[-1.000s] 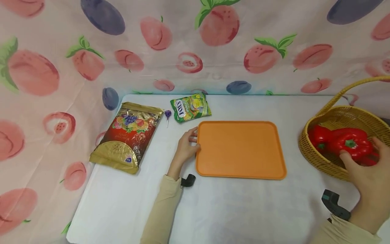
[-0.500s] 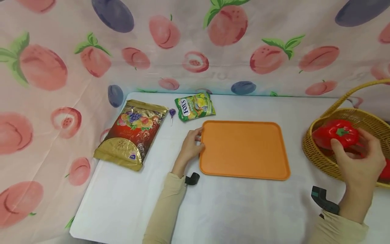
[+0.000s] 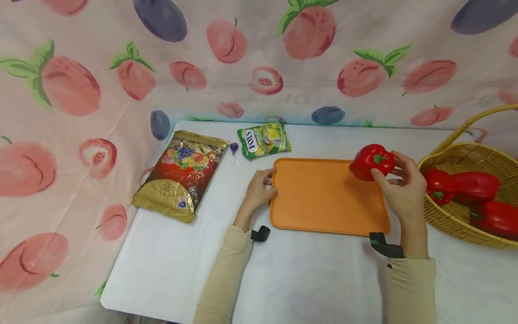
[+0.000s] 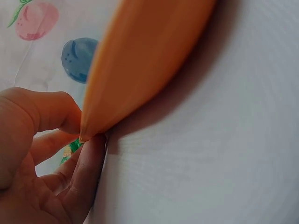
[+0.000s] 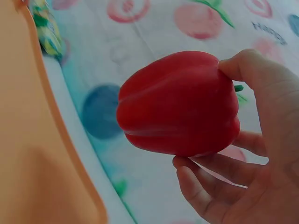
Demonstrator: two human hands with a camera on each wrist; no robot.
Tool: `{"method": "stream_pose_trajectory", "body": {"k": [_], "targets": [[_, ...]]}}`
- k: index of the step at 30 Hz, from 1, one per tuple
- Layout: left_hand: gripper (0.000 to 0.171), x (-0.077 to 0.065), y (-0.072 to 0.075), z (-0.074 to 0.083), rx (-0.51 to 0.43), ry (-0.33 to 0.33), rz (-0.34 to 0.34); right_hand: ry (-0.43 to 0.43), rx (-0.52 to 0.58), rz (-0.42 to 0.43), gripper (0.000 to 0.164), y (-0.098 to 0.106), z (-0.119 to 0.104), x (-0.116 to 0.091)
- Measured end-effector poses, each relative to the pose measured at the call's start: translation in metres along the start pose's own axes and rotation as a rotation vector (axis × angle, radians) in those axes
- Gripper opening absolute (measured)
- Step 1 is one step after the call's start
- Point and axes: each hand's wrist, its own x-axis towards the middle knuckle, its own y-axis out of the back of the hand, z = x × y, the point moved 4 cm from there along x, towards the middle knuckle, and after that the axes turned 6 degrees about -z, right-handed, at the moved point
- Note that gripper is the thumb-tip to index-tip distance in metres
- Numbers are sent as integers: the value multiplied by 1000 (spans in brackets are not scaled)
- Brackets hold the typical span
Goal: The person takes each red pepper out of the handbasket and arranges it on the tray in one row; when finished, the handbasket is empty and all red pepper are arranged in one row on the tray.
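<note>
My right hand [image 3: 406, 186] holds a red bell pepper [image 3: 366, 161] over the right end of the orange tray [image 3: 323, 198]. In the right wrist view the thumb is on top near the pepper's stem end and the fingers lie beneath it; the pepper [image 5: 180, 102] is on its side. At the tray's left edge my left hand [image 3: 258, 191] pinches the rim. The left wrist view has the tray [image 4: 140, 56] edge between thumb and fingers. More red bell peppers [image 3: 475, 186] lie in the yellow wicker basket [image 3: 435, 218] on the right.
A large red and gold candy bag [image 3: 180, 175] lies on the left of the white table [image 3: 307, 274]. Beside it are a purple lollipop [image 3: 234, 147] and a green Fox's candy packet [image 3: 265, 139], behind the tray. A fruit-print cloth [image 3: 299, 85] hangs at the back.
The right hand has lifted the bell pepper out of the basket and carried it left over the tray. The left hand keeps its grip on the tray's edge. The head view has shifted slightly.
</note>
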Motion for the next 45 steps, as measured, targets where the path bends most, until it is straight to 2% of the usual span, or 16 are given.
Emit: {"method": "stream_pose_trajectory", "body": {"k": [8,16,23,31,45], "targets": [[62,-1,1,-1,-17,17,-12,15,14,-169,64,-56,-14,3],[60,0,1,-2,-26,6,-8,47,9,-269,68,-99,-23,7],[60,-2,1,-3,-56,28,-16,44,21,-342,69,-137,-29,8],[59,-1,2,-3,-75,36,-11,44,-19,-352,70,-165,-32,6],[57,1,2,-5,-77,40,9,35,-82,-315,73,-185,-28,5]]}}
